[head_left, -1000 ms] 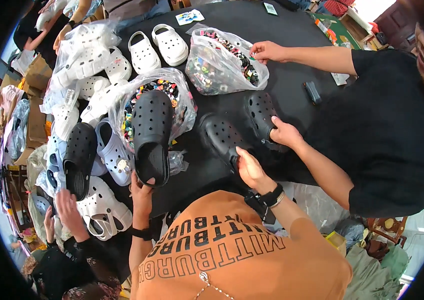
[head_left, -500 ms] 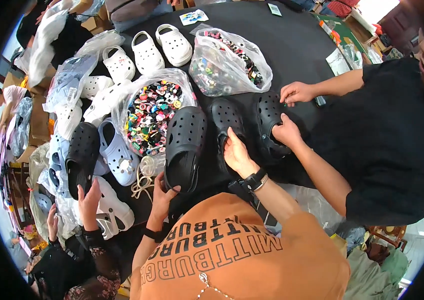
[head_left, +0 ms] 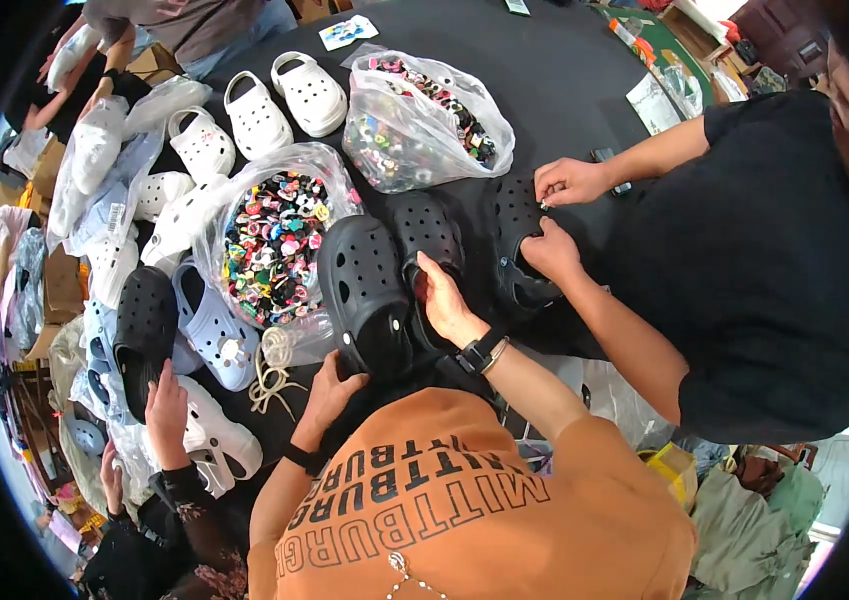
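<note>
While gripping the heel end of the black clog point(head_left: 365, 290) with the left hand point(head_left: 330, 390), closed around its back edge, resting the right hand point(head_left: 448, 300) on the second black clog point(head_left: 427, 232) just beside it, fingers curled over its inner rim; both clogs lying toes away on the black desk point(head_left: 565, 80), near its front edge. Judging good practice here: bracing the heel firmly down on the desk, setting the right fingers squarely on the rim, avoiding any twist of the sole. Crowding on the right: a co-worker's hands point(head_left: 550, 252) pinching at a third black clog point(head_left: 515, 290), close against the second one. Crowding on the left: an open bag of coloured charms point(head_left: 275, 240) touching the gripped clog, a coil of cord point(head_left: 270, 360) near the left hand, white clogs point(head_left: 285, 100) and a second charm bag point(head_left: 425, 130) lying farther back
</note>
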Action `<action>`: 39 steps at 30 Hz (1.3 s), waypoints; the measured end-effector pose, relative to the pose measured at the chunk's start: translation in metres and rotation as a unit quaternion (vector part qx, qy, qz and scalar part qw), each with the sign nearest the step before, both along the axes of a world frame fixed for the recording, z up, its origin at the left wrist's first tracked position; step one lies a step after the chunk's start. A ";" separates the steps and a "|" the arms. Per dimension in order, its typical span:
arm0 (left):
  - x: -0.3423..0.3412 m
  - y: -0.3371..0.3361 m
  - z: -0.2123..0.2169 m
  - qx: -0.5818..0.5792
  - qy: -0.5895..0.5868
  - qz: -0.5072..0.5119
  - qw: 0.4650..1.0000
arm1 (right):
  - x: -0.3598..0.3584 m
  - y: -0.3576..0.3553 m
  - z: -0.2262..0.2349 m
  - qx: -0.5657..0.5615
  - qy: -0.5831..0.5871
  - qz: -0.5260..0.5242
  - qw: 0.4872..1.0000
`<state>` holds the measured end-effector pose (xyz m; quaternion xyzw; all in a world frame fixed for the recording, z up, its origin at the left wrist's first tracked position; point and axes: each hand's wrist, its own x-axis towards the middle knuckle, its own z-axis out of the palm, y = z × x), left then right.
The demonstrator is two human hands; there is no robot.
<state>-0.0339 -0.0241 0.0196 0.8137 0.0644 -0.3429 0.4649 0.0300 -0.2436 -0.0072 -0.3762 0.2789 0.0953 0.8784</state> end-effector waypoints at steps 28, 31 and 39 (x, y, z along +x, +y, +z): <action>0.002 -0.014 -0.012 -0.014 -0.089 -0.027 0.996 | -0.001 -0.006 -0.006 0.068 -0.025 -0.003 0.997; 0.001 -0.014 -0.014 -0.018 -0.092 -0.010 0.996 | 0.000 -0.009 -0.004 0.133 -0.016 -0.015 0.991; 0.000 -0.013 -0.021 -0.028 -0.094 -0.014 0.995 | 0.002 0.003 -0.012 0.116 -0.044 -0.091 0.988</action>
